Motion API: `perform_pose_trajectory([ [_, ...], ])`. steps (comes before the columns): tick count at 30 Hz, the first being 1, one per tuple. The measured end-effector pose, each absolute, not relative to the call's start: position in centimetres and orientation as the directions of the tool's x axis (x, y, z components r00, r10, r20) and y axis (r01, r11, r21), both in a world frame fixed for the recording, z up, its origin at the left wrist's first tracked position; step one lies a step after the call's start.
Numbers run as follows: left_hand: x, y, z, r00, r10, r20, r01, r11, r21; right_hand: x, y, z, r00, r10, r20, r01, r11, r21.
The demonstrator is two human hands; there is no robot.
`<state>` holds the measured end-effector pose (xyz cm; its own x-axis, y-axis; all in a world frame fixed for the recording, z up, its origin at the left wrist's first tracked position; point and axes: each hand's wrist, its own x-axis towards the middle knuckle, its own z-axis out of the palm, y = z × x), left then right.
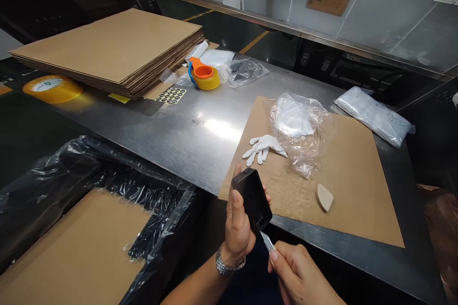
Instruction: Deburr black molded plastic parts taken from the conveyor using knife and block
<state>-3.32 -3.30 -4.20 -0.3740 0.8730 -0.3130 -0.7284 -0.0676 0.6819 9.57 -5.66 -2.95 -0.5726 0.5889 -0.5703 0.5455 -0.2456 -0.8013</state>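
Observation:
A black, hollow, box-like plastic part point(252, 195) is gripped in my left hand point(236, 228), its open side turned toward me and tilted. My right hand point(299, 271) is closed around a utility knife point(267, 241), whose blade tip is at the lower end of the black part; whether it touches cannot be made out. Just beyond my hands, a white glove point(265, 148) lies on a cardboard sheet point(358, 167). A beige wedge-shaped piece point(324, 198) rests on the same sheet, right of the black part.
Crumpled clear plastic point(304, 152) with white material lies on the sheet. A packed plastic bundle point(374, 114) is at the right. Stacked cardboard point(114, 47), a tape dispenser point(203, 75) and a sticker sheet point(171, 96) are on the metal table point(171, 138). A black-lined box point(82, 152) stands lower left.

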Motion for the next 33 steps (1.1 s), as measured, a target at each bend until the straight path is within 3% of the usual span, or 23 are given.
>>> perform_pose_trajectory([
  [14, -3.1, -3.5, -4.2, -0.466, 0.814, -0.348, -0.748, -0.152, 0.646, 9.5, -6.1, -3.7, -0.582, 0.548, -0.600, 0.417, -0.433, -0.799],
  [16, -3.2, -3.4, -4.1, -0.478, 0.810, -0.339, -0.761, -0.190, 0.621, 9.7, -6.1, -3.2, -0.551, 0.628, -0.549, 0.496, -0.282, -0.821],
  [18, -3.3, -3.3, -4.0, -0.482, 0.811, -0.333, -0.776, -0.218, 0.592, 10.0, -6.3, -2.8, -0.540, 0.750, -0.381, 0.607, 0.034, -0.794],
  [21, -3.3, -3.3, -3.8, -0.498, 0.800, -0.335, -0.785, -0.251, 0.567, 10.3, -6.9, -3.0, -0.615, 0.788, 0.036, 0.652, 0.534, -0.539],
  [23, -3.2, -3.3, -3.7, -0.520, 0.789, -0.329, -0.775, -0.273, 0.570, 10.4, -7.3, -3.6, -0.648, 0.714, 0.265, 0.640, 0.699, -0.318],
  [25, -3.2, -3.3, -3.7, -0.538, 0.783, -0.313, -0.762, -0.293, 0.577, 10.2, -7.5, -4.0, -0.659, 0.649, 0.380, 0.648, 0.746, -0.151],
  [27, -3.2, -3.4, -3.7, -0.548, 0.782, -0.298, -0.755, -0.309, 0.578, 9.9, -7.5, -4.2, -0.669, 0.620, 0.411, 0.659, 0.750, -0.058],
  [33, -3.2, -3.4, -3.6, -0.576, 0.770, -0.274, -0.733, -0.339, 0.589, 9.4, -7.5, -4.4, -0.688, 0.596, 0.414, 0.658, 0.753, 0.008],
])
